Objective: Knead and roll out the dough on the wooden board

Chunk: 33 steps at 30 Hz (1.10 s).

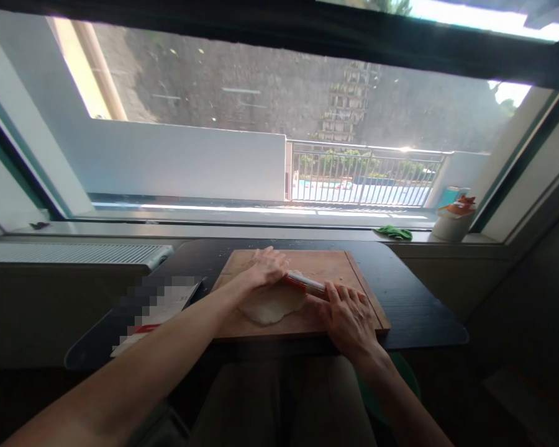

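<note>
On a wooden cutting board [335, 264] lies a flat, pale sheet of dough [270, 307]. A slim rolling pin [306, 283], whitish and red in its visible middle, slants across the dough. My left hand [268, 267] is over the pin's far left end, its fingers pointing away from me. Over the pin's right end, my right hand [351, 316] is bent round it with the fingers side by side. Both ends of the pin are hidden under my hands, and my left forearm covers part of the dough and board.
The board rests on a dark table [419, 316] below a large window. To the left lies a partly blurred printed paper [172, 307], near a radiator [74, 251]. On the sill are a green cloth [394, 233] and a white pot [453, 225]. Something green [403, 379] shows under the table.
</note>
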Motion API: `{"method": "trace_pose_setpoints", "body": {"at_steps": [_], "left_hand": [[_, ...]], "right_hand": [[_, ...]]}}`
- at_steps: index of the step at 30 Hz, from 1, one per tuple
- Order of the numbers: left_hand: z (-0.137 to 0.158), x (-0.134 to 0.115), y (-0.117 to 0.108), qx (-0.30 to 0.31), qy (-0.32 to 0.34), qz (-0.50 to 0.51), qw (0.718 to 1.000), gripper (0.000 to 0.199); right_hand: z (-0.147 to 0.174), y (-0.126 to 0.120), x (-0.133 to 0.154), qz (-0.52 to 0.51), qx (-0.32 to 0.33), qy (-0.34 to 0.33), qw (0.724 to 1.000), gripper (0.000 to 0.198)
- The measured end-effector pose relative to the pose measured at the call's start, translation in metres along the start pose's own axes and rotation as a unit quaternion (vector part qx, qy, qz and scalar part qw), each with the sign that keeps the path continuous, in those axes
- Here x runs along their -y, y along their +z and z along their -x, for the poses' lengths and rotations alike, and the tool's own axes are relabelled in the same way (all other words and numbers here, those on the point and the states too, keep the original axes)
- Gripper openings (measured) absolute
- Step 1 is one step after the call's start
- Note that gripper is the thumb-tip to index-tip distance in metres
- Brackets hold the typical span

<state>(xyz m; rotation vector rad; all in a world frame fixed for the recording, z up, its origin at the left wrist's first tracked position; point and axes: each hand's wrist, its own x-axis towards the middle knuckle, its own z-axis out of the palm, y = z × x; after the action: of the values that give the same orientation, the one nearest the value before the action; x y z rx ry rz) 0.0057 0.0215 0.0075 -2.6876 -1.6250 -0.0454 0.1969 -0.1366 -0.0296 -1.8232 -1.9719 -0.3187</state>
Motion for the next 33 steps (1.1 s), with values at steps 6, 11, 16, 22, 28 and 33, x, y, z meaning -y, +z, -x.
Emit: {"method": "trace_pose_setpoints", "body": {"at_steps": [6,11,16,22,28,33], "left_hand": [[-0.061,-0.011,-0.005,0.007,0.007,0.016,1.000,0.034],[-0.077,-0.008,0.002,0.016,-0.002,0.034,0.999,0.039],[-0.027,0.005,0.007,0.014,0.001,0.029,0.999,0.046],[-0.005,0.002,0.003,0.005,0.000,0.006,1.000,0.048],[-0.071,-0.007,0.008,0.016,-0.026,0.034,0.999,0.052],[-0.089,-0.008,0.011,0.012,-0.009,0.059,0.998,0.051]], "right_hand": [[-0.026,-0.003,-0.014,0.018,0.011,0.038,0.999,0.035],[-0.025,-0.003,-0.010,0.033,0.010,0.044,0.998,0.038],[0.004,-0.005,0.007,0.020,0.001,0.023,1.000,0.043],[0.009,-0.008,0.010,0.005,0.017,0.019,1.000,0.042],[-0.022,-0.009,-0.008,0.029,0.021,0.041,0.999,0.032],[-0.029,-0.008,-0.009,0.032,0.027,0.053,0.998,0.028]]}}
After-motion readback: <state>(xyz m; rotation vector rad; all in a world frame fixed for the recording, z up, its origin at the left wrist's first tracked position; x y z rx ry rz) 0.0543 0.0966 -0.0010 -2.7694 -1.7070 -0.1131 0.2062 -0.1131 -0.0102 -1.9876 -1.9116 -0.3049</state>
